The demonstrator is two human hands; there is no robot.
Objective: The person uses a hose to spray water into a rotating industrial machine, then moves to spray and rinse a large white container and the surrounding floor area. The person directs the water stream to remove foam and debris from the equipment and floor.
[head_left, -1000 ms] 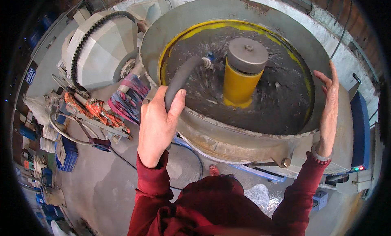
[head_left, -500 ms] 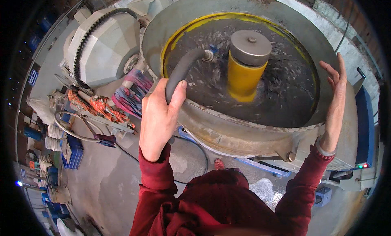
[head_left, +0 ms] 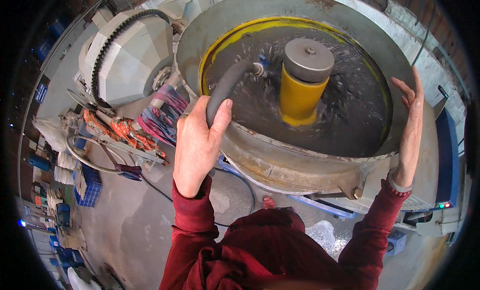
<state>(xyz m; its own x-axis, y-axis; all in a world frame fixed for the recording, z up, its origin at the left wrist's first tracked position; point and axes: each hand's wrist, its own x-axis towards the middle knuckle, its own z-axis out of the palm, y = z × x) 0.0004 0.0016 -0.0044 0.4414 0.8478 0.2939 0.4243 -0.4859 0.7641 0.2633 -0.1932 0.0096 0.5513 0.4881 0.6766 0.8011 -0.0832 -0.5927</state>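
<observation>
My left hand (head_left: 200, 142) is wrapped round a thick dark grey hose (head_left: 231, 83), at the near left rim of a large round tub (head_left: 295, 149). The hose's metal end with a small blue valve (head_left: 262, 61) points in over the tub. Dark, churned material (head_left: 250, 110) made of many small pieces lies inside, around a yellow centre column (head_left: 303, 92) with a grey metal cap (head_left: 309, 59). My right hand (head_left: 412, 115) is at the tub's right rim, fingers apart and raised, holding nothing; whether its palm touches the rim I cannot tell.
Left of the tub stands a pale faceted drum (head_left: 132, 60) with a black toothed belt. Below it, colourful cloths (head_left: 162, 115) hang on a frame. A blue crate (head_left: 89, 187) sits on the floor, and a dark cable (head_left: 251, 190) runs beneath the tub. A blue panel (head_left: 446, 155) is at right.
My left hand and the hose have shifted very slightly to the right. The dark material's surface looks different, as if stirring. My right hand stays nearly in place.
</observation>
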